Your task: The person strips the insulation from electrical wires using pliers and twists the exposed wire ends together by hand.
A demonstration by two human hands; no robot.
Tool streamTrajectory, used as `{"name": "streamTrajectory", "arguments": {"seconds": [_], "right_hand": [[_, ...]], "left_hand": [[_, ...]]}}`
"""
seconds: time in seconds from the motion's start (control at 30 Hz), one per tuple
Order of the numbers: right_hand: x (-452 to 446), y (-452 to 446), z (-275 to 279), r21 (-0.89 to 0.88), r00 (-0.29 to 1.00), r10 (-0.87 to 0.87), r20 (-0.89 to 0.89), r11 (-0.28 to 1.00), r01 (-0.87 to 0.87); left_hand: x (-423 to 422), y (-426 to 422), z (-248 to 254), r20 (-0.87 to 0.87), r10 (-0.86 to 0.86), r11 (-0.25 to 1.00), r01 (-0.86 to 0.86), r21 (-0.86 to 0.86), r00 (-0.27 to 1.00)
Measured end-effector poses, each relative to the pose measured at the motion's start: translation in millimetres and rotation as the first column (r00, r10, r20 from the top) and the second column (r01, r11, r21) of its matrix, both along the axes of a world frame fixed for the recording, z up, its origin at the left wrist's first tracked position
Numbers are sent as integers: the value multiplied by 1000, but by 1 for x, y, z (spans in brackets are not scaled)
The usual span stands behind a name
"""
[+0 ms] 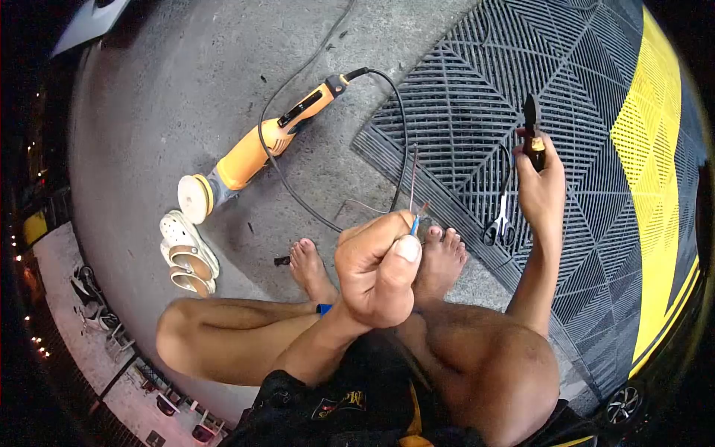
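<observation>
My left hand [380,272] is closed in the middle of the head view, in front of my feet. Its thumb and forefinger pinch a blue wire [415,223], whose tip shows copper-coloured strands. A thin reddish wire [414,175] stands up just beyond the fingers. Out to the right, over the ribbed mat, my right hand [542,182] is closed around a black hand tool [531,115] with a yellow part near the grip. The tool's dark, tapered end points away from me; whether it is a knife or pliers I cannot tell.
An orange power polisher [257,153] lies on the concrete, its black cord [403,112] looping towards my feet. Scissors [500,223] rest on the black mat [462,97] beside my right hand. Pale clogs [186,249] sit left. A yellow mat strip [652,149] runs along the right.
</observation>
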State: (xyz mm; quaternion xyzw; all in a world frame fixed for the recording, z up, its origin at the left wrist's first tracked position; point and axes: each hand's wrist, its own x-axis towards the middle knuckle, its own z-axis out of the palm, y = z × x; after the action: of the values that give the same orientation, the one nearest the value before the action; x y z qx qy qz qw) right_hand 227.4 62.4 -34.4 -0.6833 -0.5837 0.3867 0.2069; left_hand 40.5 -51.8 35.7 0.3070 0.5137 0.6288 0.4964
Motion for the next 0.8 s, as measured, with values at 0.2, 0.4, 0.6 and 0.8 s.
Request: {"name": "streamTrajectory", "arguments": {"seconds": [0.2,0.4,0.6,0.8], "right_hand": [[39,16,-58,235,928,8,372,967,-102],[54,27,-66,190,824,-79,560,981,-35],[42,23,-75,181,878,14,478,977,-115],[26,20,-61,250,869,127,477,929,-272]], "left_hand": [[-9,3,-9,-231,4,998,10,57,973],[-20,14,-3,-674,-8,987,113,113,739],[-19,19,0,-797,-42,980,179,84,603],[-26,18,1,-867,-73,982,190,25,492]]}}
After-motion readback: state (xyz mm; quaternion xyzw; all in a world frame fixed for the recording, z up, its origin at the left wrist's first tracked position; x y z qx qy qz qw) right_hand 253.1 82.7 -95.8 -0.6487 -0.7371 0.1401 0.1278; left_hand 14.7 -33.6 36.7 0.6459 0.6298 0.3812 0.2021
